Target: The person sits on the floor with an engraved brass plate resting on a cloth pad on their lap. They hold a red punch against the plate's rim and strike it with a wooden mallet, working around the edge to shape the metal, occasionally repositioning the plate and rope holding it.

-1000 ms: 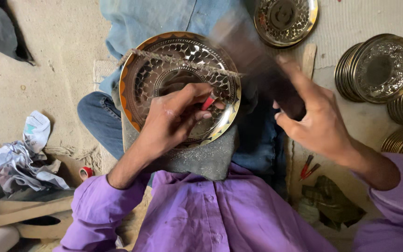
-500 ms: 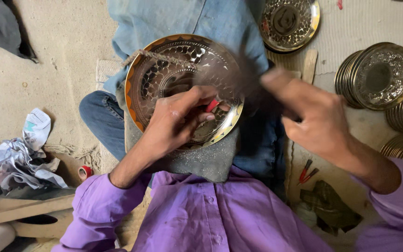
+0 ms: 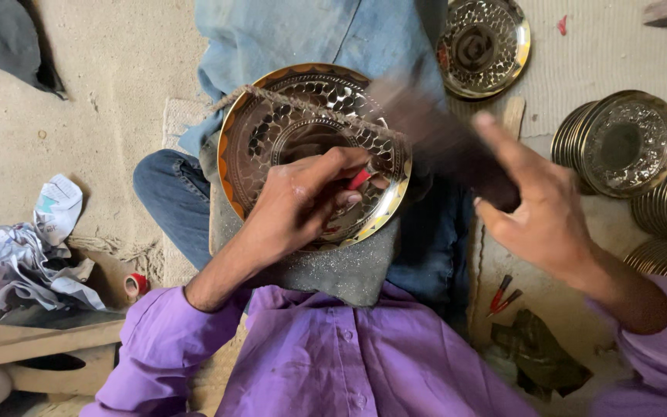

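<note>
Glossy embossed metal plate (image 3: 314, 150) on a rough grey stone block (image 3: 333, 266), matt purple cloth shirt (image 3: 349, 355)

Two hands (image 3: 295, 208), two loose embossed plates (image 3: 314, 154), three plate stacks (image 3: 619, 143), one tape roll (image 3: 136, 285).

I see a round embossed metal plate (image 3: 314, 150), gold-rimmed with a shiny hammered centre, lying tilted on a grey pad over the lap. A small red-tipped punch (image 3: 360, 179) stands against its face. A dark hammer (image 3: 445, 143) shows blurred just right of the rim.
</note>
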`<action>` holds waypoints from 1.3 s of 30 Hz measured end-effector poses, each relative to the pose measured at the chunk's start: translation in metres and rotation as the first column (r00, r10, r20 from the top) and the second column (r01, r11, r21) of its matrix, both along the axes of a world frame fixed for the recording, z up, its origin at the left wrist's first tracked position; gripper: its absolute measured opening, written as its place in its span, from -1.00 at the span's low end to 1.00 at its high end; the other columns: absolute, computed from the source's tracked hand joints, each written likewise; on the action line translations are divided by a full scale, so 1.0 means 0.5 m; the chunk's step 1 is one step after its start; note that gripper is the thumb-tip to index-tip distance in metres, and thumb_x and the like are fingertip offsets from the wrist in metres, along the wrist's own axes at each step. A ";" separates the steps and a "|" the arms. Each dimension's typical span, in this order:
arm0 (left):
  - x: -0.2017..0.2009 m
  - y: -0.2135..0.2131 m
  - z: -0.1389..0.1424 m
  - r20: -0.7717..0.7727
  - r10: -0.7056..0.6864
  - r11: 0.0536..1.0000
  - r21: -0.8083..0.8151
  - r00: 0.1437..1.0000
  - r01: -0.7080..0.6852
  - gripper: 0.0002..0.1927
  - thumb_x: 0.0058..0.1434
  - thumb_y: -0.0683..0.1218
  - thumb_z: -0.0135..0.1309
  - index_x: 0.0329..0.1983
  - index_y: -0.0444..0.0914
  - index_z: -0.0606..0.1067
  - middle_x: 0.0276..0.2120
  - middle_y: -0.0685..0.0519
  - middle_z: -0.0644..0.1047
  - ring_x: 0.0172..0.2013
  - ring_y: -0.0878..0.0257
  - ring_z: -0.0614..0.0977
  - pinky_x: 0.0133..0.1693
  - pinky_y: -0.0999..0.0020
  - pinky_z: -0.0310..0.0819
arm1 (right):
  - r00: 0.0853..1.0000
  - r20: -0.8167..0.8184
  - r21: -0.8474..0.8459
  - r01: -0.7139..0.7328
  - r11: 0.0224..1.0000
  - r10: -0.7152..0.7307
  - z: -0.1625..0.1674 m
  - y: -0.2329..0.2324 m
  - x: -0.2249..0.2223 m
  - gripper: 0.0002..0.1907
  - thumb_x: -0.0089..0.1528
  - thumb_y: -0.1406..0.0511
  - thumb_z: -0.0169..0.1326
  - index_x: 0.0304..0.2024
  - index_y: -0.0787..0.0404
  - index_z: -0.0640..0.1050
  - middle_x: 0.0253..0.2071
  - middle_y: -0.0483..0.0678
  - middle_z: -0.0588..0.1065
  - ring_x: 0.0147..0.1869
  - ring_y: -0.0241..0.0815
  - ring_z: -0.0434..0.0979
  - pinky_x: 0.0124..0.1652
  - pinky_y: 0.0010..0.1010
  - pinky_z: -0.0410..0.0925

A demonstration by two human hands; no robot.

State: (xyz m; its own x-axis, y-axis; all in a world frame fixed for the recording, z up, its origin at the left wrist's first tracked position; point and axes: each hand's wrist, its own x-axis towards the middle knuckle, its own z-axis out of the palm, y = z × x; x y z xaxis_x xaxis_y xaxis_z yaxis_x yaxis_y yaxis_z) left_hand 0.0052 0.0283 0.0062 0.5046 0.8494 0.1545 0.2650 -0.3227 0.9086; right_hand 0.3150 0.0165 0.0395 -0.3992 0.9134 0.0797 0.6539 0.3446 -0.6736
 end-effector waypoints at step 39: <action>0.030 0.066 -0.015 0.354 -0.287 0.885 -0.258 0.890 0.388 -0.49 0.23 -0.41 0.15 0.24 -0.30 0.40 -0.09 0.03 0.66 -0.10 0.31 0.69 -0.12 0.44 0.70 | 0.632 -0.582 -0.193 0.506 0.841 -0.513 -0.290 -0.225 -0.040 -0.50 0.28 0.52 0.21 0.14 0.28 0.24 -0.22 -0.01 0.48 -0.24 -0.26 0.53 -0.08 -0.40 0.44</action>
